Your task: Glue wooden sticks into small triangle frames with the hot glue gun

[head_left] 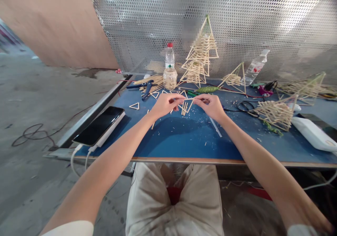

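Note:
Both hands meet above the middle of the blue table. My left hand and my right hand pinch a small triangular frame of thin wooden sticks between them, each holding one side. Several loose sticks hang inside the frame. Small stick triangles lie flat on the table to the left of my left hand.
A tall stick tree stands at the back, with a water bottle and a jar of sticks beside it. Stick pyramids sit on the right. A phone on a power bank lies left; blue pliers and black scissors lie nearby.

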The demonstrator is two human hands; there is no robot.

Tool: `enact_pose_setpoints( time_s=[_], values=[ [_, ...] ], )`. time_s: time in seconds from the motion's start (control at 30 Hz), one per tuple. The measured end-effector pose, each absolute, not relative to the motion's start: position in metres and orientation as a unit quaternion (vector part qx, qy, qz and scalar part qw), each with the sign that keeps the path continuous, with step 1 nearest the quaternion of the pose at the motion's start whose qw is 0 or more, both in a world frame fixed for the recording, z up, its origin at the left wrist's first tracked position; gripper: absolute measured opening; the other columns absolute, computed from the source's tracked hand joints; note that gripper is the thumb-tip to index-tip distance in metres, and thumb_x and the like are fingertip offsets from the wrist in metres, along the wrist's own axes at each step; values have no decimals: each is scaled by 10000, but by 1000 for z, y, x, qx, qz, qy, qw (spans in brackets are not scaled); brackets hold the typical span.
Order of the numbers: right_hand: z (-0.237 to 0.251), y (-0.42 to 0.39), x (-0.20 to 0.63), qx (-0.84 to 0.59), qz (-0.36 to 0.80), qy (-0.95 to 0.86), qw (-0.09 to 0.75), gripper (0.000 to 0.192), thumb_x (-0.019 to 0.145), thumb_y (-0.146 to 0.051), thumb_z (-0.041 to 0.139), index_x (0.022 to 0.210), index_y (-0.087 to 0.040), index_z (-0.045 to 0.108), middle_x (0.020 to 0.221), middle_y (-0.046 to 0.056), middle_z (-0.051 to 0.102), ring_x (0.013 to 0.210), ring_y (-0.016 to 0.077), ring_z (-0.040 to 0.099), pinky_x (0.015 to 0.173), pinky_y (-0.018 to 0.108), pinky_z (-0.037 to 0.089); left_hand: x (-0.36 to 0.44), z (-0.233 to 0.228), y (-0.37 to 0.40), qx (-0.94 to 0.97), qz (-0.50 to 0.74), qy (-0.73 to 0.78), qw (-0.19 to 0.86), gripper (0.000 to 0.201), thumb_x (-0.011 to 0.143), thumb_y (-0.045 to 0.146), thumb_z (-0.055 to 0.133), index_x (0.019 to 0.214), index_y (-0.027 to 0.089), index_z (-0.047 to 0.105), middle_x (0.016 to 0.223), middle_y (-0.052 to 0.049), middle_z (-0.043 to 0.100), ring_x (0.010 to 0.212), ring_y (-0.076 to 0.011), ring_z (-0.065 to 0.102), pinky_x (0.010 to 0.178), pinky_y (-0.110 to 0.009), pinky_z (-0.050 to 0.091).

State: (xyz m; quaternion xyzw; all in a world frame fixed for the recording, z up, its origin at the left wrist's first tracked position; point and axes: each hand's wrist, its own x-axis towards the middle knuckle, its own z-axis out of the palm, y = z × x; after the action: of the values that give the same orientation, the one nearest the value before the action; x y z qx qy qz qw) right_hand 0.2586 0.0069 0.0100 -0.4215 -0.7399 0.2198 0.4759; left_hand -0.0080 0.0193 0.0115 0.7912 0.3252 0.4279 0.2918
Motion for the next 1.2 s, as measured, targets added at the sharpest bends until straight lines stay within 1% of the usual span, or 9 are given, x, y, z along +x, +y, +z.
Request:
enact_pose_setpoints(
  time_s=[0.2, 0.43, 0.57, 0.83, 0.97, 1.07, 1.2],
  values=[
    [12, 5, 257, -422, 242, -728, 483, 312, 922, -573, 840, 950, -266, 892, 968, 78, 884, 927, 307, 835, 894, 497, 695, -8, 9, 21, 784, 438, 317, 303, 261, 1018, 426, 756, 1146, 244, 891, 835, -37, 853, 616, -152, 781, 605, -265, 615],
    [12, 4, 257, -421, 247, -728, 482, 342, 911, -629, 846, 907, -290, 892, 932, 73, 879, 898, 313, 832, 899, 528, 697, -8, 11, 21, 786, 440, 311, 302, 252, 1013, 436, 764, 1126, 258, 903, 877, -48, 868, 612, -158, 783, 620, -288, 642],
    [13, 3, 257, -425, 235, -736, 472, 358, 907, -657, 847, 905, -302, 894, 936, 69, 879, 875, 309, 824, 872, 522, 697, -9, 12, 20, 791, 436, 315, 292, 282, 1010, 471, 764, 1126, 261, 910, 875, -53, 872, 611, -164, 781, 621, -289, 645],
    [16, 0, 257, -421, 218, -747, 467, 323, 932, -596, 833, 920, -281, 903, 921, 73, 877, 857, 295, 819, 840, 492, 681, -9, 11, 20, 803, 436, 303, 271, 275, 1027, 462, 746, 1122, 263, 912, 832, -50, 858, 602, -156, 777, 615, -281, 632],
    [16, 1, 258, -426, 212, -749, 461, 347, 933, -635, 828, 921, -296, 903, 929, 67, 879, 868, 297, 821, 836, 482, 682, -10, 11, 21, 810, 433, 301, 256, 294, 1044, 494, 732, 1123, 273, 908, 817, -42, 851, 606, -158, 777, 601, -276, 620],
    [15, 2, 260, -429, 204, -751, 459, 377, 925, -667, 828, 924, -297, 906, 936, 67, 882, 851, 295, 814, 819, 476, 680, -10, 12, 21, 809, 438, 300, 252, 319, 1050, 513, 729, 1127, 256, 903, 826, -45, 853, 613, -157, 780, 580, -263, 601],
    [14, 5, 263, -439, 173, -753, 458, 341, 927, -639, 843, 938, -305, 908, 956, 60, 884, 818, 283, 795, 803, 475, 670, -9, 11, 20, 806, 441, 303, 252, 303, 1057, 502, 731, 1121, 258, 901, 861, -48, 862, 621, -151, 779, 609, -267, 618]
  ],
)
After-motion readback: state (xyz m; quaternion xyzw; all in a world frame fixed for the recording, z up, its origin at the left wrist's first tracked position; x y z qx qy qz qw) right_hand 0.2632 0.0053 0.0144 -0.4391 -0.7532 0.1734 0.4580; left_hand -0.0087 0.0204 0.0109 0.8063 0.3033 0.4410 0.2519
